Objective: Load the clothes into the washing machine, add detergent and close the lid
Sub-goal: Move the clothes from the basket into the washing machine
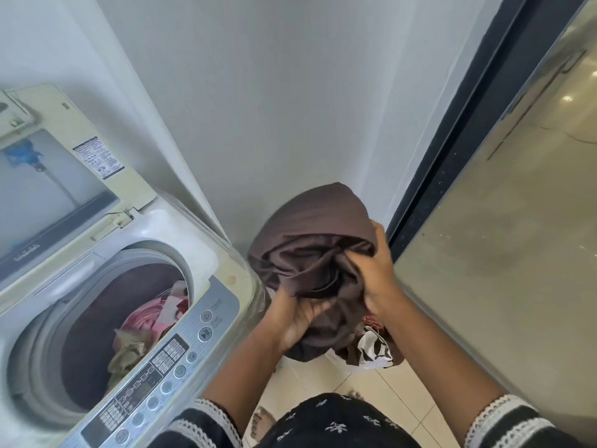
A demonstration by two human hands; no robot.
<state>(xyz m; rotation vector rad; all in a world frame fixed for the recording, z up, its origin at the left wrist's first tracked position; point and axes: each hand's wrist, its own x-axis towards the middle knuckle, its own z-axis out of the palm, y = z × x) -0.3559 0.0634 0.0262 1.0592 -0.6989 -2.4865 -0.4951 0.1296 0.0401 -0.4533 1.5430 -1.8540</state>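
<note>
- Mid-load, by the look of it: washing machine (206, 266) at the left of the frame, lid (58, 176) raised at upper left, drum (106, 321) already holding pink, olive and brown clothes (142, 321).
- Brown garment (310, 240) bunched at centre frame, lifted clear of the drum and just right of the machine's corner.
- Left hand (295, 321) under the bundle, fingers curled into the cloth from below.
- Right hand (371, 270) on the bundle's right side, fingers clenched around a fold.
- More laundry (374, 345), red and black-and-white patterned, below the bundle at lower centre; whatever holds it hidden.
- Control panel (161, 367) along the machine's near edge, lower left.
- Done so far, judging from the drum: some pieces in.
- Left: this bundle into the drum, probably the remaining pieces too, then detergent, then the lid down.
- No detergent container anywhere in view.
</note>
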